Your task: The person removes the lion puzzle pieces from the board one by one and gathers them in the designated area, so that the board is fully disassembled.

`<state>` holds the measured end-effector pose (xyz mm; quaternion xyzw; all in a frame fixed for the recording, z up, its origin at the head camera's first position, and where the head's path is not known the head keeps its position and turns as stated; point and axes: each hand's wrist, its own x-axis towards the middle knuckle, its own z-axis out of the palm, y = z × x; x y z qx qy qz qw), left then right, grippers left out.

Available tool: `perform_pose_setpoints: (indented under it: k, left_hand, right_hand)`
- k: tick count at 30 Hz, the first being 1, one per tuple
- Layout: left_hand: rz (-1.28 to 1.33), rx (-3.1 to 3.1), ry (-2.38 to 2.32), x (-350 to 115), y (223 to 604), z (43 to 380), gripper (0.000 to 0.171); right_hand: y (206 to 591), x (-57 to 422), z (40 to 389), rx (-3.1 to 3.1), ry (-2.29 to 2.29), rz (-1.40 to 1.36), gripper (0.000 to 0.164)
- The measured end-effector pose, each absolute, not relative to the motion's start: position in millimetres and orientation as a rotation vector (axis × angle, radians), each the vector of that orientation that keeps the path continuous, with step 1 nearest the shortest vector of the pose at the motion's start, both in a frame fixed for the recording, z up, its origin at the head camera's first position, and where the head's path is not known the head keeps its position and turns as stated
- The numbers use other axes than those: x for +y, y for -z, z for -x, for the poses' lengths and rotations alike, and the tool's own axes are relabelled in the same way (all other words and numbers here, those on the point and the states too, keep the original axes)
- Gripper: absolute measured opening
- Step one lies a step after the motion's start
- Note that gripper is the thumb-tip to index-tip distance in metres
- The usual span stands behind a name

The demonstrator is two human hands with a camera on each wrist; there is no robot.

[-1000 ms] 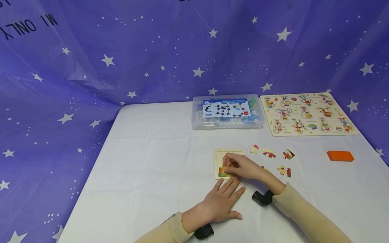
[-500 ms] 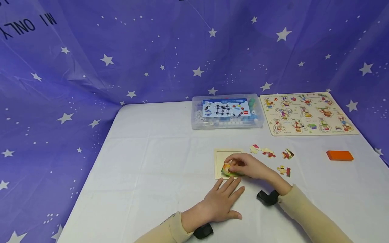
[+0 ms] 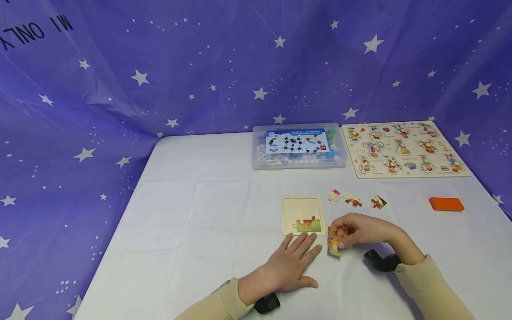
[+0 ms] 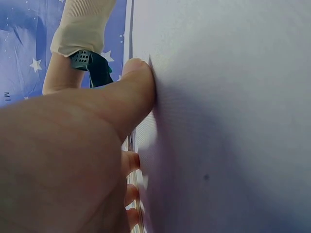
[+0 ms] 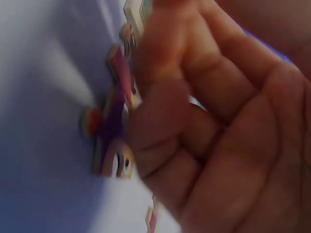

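My right hand pinches a yellow, orange and green jigsaw piece between thumb and fingers, just right of the small wooden puzzle tray. In the right wrist view its curled fingers hide part of the colourful pieces beside them. Joined orange and green pieces lie in the tray's lower right part. My left hand lies flat with fingers spread, fingertips at the tray's front edge; its thumb rests on the white cloth in the left wrist view.
Loose jigsaw pieces lie behind the right hand. Farther back are a clear plastic box of small parts and a large wooden picture board. An orange block sits at right. A purple starry curtain hangs behind the table.
My right hand has drawn a jigsaw piece out of the tray and moved right and nearer with it, exposing the joined pieces there. The left hand has stayed put.
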<state>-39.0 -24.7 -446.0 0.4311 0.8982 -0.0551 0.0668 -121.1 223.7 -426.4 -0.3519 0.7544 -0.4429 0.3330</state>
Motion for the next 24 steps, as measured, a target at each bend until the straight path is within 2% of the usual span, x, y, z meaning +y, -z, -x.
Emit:
perform_pose_setpoints:
  k: [5, 19, 24]
  left_hand:
    - [-1.3, 2.703, 0.156, -25.2, 447.9, 39.3, 0.079]
    - [-1.314, 2.711, 0.149, -25.6, 448.4, 38.9, 0.078]
    - [-1.31, 2.708, 0.155, -25.4, 447.3, 39.4, 0.078]
  right_hand:
    - [424.5, 229.4, 113.6, 1.93, 1.122, 0.967, 0.017]
    - [416.6, 222.7, 109.1, 2.153, 0.899, 0.795, 0.024]
    - [411.9, 211.8, 114.0, 2.194, 0.882, 0.825, 0.02]
